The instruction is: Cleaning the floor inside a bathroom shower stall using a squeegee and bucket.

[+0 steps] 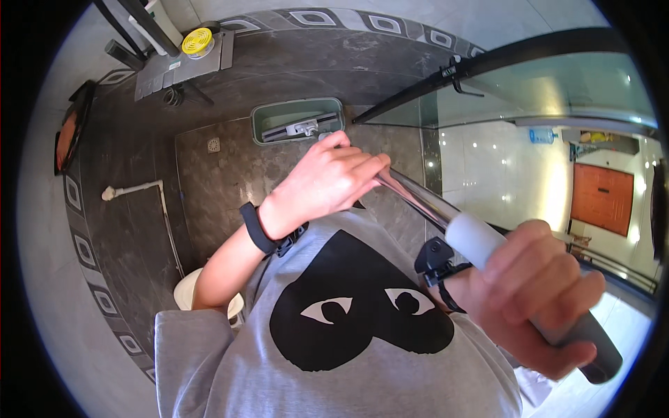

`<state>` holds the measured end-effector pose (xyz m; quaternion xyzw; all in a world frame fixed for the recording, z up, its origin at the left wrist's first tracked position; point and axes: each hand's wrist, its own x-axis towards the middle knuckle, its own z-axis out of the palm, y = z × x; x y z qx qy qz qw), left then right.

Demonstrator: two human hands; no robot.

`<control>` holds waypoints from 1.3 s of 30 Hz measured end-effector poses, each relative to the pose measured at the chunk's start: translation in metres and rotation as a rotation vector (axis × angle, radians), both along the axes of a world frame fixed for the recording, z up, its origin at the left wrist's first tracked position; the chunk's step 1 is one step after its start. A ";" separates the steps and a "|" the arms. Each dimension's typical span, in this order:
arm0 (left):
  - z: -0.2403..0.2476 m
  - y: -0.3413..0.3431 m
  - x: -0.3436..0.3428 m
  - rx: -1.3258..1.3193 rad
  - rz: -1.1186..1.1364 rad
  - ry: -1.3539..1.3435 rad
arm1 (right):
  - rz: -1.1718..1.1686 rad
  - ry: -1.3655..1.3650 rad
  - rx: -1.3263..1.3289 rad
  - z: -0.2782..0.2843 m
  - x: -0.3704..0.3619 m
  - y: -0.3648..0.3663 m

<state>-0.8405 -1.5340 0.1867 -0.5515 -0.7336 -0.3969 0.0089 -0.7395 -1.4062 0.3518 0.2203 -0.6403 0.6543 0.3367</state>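
A mop with a shiny metal pole (418,195) slants across in front of my chest. My left hand (334,174) is closed around the pole's lower part. Near the upper end, my right hand (536,285) wraps its fingers round the mop's white-and-dark-grey grip (477,237). The flat, wide mop head (303,128) rests down inside a grey-green rectangular bucket (262,111) on the floor. Part of the pole is hidden behind my left hand. Black straps circle both wrists.
A black-framed glass door (543,90) stands at the right. At the far left, a grey shelf (157,78) bears a yellow-topped round container (198,43). A white wall pipe (136,189) and floor drain (213,145) lie left. Beyond the glass are a blue water jug (542,136) and orange-brown door (603,198).
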 end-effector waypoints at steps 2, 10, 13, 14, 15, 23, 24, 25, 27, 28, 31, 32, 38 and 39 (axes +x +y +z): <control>-0.013 0.010 -0.013 -0.027 0.051 -0.010 | 0.028 -0.011 -0.021 -0.015 -0.017 0.013; -0.136 0.042 -0.062 -0.233 0.377 -0.227 | 0.114 -0.280 -0.086 -0.164 -0.092 0.035; -0.188 0.041 -0.069 -0.273 0.483 -0.265 | 0.158 -0.441 0.029 -0.216 -0.108 0.037; -0.197 0.043 -0.072 -0.274 0.493 -0.270 | 0.190 -0.508 0.090 -0.228 -0.113 0.041; -0.202 0.044 -0.075 -0.400 0.513 -0.328 | 0.241 -0.512 0.145 -0.224 -0.116 0.043; -0.225 0.033 -0.084 -0.024 0.480 -0.353 | 0.508 -0.376 0.324 -0.208 -0.149 0.036; -0.224 0.029 -0.083 -0.080 0.357 -0.745 | 0.564 -0.324 0.363 -0.210 -0.150 0.033; -0.223 0.022 -0.082 -0.127 0.382 -0.707 | 0.540 -0.311 0.292 -0.215 -0.147 0.021; -0.218 0.001 -0.076 -0.116 0.382 -0.741 | 0.587 -0.263 0.269 -0.219 -0.144 -0.005; -0.217 -0.013 -0.071 -0.103 0.395 -0.768 | 0.634 -0.248 0.254 -0.220 -0.141 -0.021; -0.242 -0.051 -0.044 -0.059 0.512 -0.654 | 0.775 -0.213 0.179 -0.230 -0.126 -0.074; -0.239 -0.060 -0.039 -0.049 0.530 -0.616 | 0.762 -0.228 0.210 -0.228 -0.118 -0.086; -0.239 -0.109 0.003 0.046 0.716 -0.640 | 0.896 -0.209 0.235 -0.234 -0.085 -0.133; -0.237 -0.119 0.010 0.034 0.778 -0.640 | 0.909 -0.199 0.229 -0.233 -0.081 -0.140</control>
